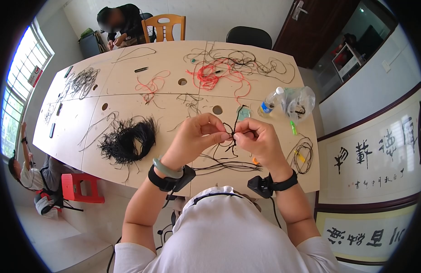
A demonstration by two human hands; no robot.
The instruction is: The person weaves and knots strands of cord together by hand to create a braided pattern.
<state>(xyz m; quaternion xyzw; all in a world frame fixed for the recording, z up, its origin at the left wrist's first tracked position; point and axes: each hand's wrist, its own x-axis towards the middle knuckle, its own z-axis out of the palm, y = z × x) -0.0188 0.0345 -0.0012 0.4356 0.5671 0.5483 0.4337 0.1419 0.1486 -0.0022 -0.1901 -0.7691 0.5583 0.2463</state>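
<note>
Both hands are raised over the near side of the table, close together. My left hand (202, 134) pinches a thin black cord (230, 144) between thumb and forefinger. My right hand (254, 139) grips the same cord just to the right, its fingers curled. A darker braided length (238, 114) rises from between the hands, and loose ends hang below. Behind the hands lies a small teal piece (243, 113). More black cords (226, 165) lie along the table's near edge beneath the wrists. To the left rests a thick bundle of black cords (127, 140).
Red cords (207, 76) and dark tangled cords (84, 82) lie on the table (174, 109). A water bottle (270, 101) and a clear plastic bag (299, 103) stand at the right. One person sits across the table, another at the left near a red stool (81, 188).
</note>
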